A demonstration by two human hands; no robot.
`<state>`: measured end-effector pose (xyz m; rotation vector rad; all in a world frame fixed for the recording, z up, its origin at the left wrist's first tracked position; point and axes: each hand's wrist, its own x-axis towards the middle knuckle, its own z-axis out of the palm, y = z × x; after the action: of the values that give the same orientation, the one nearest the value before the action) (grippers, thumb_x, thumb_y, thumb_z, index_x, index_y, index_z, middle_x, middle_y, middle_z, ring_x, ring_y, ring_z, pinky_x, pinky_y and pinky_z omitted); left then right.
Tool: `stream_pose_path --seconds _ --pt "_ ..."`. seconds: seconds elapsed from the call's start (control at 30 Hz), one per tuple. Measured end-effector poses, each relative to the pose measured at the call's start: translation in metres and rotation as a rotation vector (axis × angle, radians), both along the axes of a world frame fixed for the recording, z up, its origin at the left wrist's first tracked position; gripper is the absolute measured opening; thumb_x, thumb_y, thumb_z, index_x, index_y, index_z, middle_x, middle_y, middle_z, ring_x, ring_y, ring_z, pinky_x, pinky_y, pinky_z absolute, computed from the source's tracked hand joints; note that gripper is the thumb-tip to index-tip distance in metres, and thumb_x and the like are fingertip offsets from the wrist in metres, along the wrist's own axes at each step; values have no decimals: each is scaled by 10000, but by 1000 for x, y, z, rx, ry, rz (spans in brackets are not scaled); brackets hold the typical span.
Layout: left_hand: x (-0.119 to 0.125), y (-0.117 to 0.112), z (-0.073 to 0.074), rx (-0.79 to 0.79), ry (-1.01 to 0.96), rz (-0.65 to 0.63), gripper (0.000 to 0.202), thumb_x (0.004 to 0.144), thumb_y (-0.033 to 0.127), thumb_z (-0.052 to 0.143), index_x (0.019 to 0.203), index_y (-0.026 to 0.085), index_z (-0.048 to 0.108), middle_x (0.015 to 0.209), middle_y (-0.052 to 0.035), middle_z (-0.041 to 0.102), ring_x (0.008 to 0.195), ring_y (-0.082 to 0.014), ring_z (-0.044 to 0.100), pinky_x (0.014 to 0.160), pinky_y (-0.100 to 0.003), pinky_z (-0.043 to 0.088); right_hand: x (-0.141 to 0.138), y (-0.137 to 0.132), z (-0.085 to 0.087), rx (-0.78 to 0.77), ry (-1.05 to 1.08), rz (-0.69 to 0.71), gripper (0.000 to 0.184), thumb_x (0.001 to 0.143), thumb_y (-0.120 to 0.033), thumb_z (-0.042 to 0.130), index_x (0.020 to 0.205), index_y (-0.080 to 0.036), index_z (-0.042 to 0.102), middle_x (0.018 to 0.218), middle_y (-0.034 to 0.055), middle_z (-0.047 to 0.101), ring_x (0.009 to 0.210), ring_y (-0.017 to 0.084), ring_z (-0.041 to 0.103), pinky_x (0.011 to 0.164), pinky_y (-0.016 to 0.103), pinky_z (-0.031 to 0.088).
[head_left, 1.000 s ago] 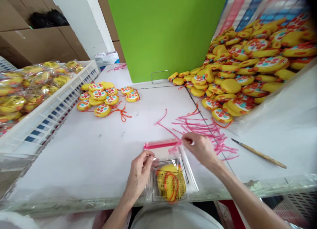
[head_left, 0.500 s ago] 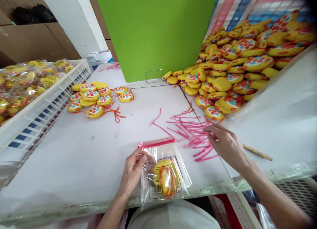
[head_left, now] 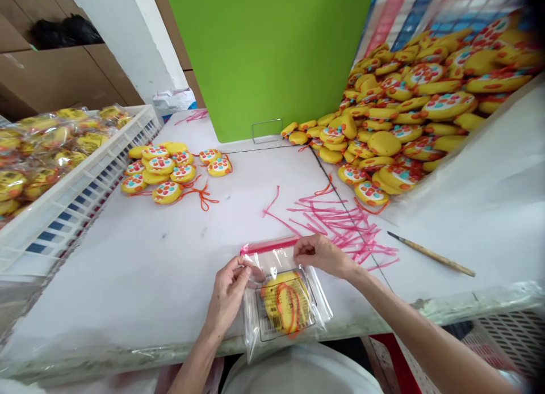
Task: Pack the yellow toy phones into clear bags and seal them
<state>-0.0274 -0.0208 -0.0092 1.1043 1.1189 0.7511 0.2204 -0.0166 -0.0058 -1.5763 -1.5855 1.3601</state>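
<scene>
A clear plastic bag [head_left: 276, 260] with a pink strip along its top lies at the table's front edge. Inside it are a round yellow piece [head_left: 281, 309], an orange cord loop and a printed label with a barcode. My left hand [head_left: 232, 286] pinches the bag's upper left edge. My right hand [head_left: 321, 255] has its fingers closed at the upper right corner, just under the strip. Pink plastic strips [head_left: 340, 218] lie scattered beyond my right hand.
A thin wooden-handled tool [head_left: 432, 254] lies at right. Yellow dotted pieces form a small group [head_left: 159, 167] at left and a large heap [head_left: 395, 116] at right. A green board [head_left: 272, 59] stands behind. At far left, a white crate [head_left: 85, 198] holds bagged pieces.
My right hand has moved left from the pink strips to the bag's upper right corner. My left hand keeps its hold on the bag. The wooden-handled tool now shows fully.
</scene>
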Motion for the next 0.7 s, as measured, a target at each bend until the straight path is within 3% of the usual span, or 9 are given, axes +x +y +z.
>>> stream_pose_path --seconds 0.1,0.23,0.43,0.57,0.7 --pt "-5 0 -8 -23 -20 16 208 823 375 558 900 186 518 810 -50 698 757 -190 662 662 -268 506 3 -5 1 36 1 -10 99 692 -237 529 702 -159 589 559 -40 503 521 98 457 501 209 348" --pt "-8 -1 -13 -50 -47 49 186 801 362 561 806 180 523 808 -41 678 790 -211 651 658 -283 512 0 -11 2 87 -77 -19 149 716 -176 477 702 -160 624 635 -7 586 566 114 497 536 221 368" --pt "-5 0 3 -17 -4 26 187 818 279 468 672 168 507 657 11 557 702 -152 584 644 -244 490 -14 -20 10 237 -266 30 261 717 -38 411 694 -172 634 707 6 612 653 135 540 664 258 396" --pt "0 -3 9 8 78 1 200 738 222 567 618 184 412 559 54 478 572 -104 508 581 -205 465 -16 -25 14 310 -400 78 281 781 -37 390 765 -170 636 818 43 600 744 158 567 735 282 419" --pt "-12 -3 13 -77 28 -4 204 749 229 578 669 195 394 647 32 586 704 -148 608 657 -254 508 -1 -31 26 404 -618 28 273 856 -84 352 885 -157 614 898 77 587 813 180 584 754 294 449"
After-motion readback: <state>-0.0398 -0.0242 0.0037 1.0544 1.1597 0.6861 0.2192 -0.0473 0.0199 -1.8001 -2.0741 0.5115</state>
